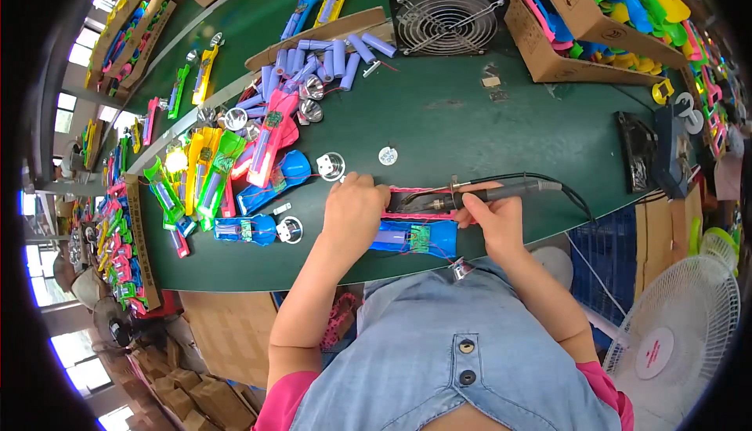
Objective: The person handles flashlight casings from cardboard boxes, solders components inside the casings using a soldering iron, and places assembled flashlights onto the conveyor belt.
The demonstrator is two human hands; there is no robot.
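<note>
My right hand (498,219) grips a soldering iron (501,191) by its black handle, the metal end pointing left over an open pink flashlight shell (427,215). At the shell's left end is my left hand (356,210), its fingers curled together; what they pinch is hidden beneath them. Just below, toward me, lies a blue flashlight shell (415,237) with a purple battery and a green circuit board, wired to a small reflector (460,268). A round reflector (330,166) sits beyond my left hand. Farther off is a small round white disc (388,155).
Left of my hands lie a pile of coloured shells (205,168), loose purple batteries (313,63) and another blue shell (244,229). A black fan (448,19) stands at the back. Cardboard boxes of plastic parts (572,59) fill the far right. A white fan (666,345) stands beside me.
</note>
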